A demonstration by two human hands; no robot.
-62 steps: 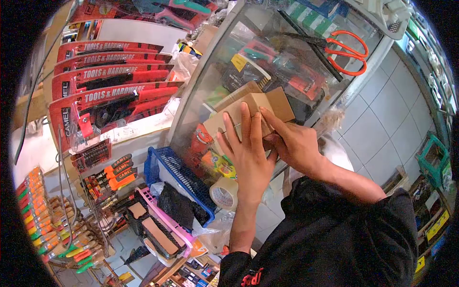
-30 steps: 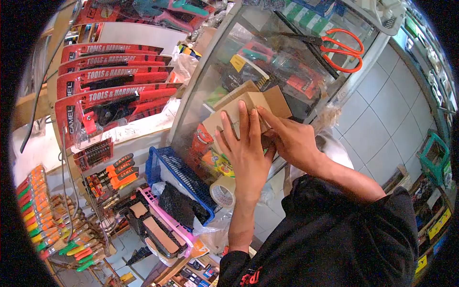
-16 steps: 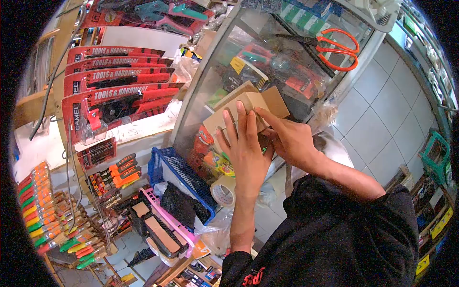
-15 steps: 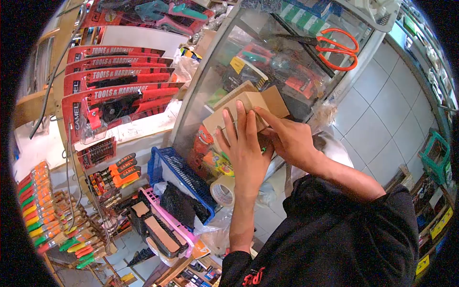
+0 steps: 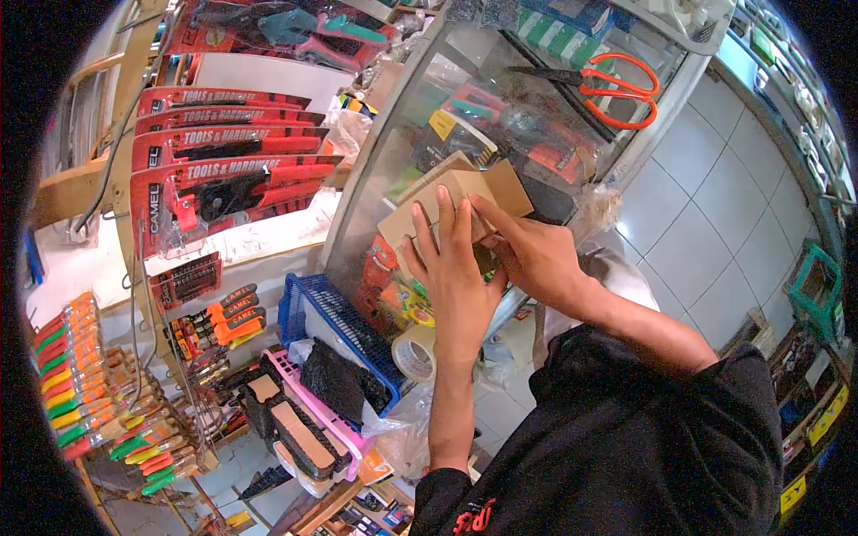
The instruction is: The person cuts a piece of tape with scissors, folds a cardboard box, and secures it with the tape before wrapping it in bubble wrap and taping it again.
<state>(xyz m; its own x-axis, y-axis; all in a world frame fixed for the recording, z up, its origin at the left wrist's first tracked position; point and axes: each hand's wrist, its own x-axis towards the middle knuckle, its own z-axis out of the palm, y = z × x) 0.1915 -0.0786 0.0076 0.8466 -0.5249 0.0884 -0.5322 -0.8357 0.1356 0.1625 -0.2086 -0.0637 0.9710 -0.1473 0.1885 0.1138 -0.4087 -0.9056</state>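
A small brown cardboard box (image 5: 509,186) with raised flaps rests on the glass display counter (image 5: 357,192). My left hand (image 5: 447,259) lies across its left side, fingers stretched and slightly apart on the cardboard. From the right, my right hand (image 5: 536,259) reaches to the box, its index finger extended against the cardboard near my left fingertips. The other right fingers are curled, and what they may hold is hidden. Orange-handled scissors (image 5: 617,91) lie beyond the box on the glass.
Below my left hand are a roll of tape (image 5: 415,354), a blue basket (image 5: 344,339) and a pink basket (image 5: 313,411). Packaged red tools (image 5: 237,196) hang at the left, above rows of colourful-handled brushes (image 5: 76,384). Tiled floor (image 5: 706,205) shows at the right.
The view has shifted slightly. Both hands keep nearly the same places on the box, with small changes in the fingers.
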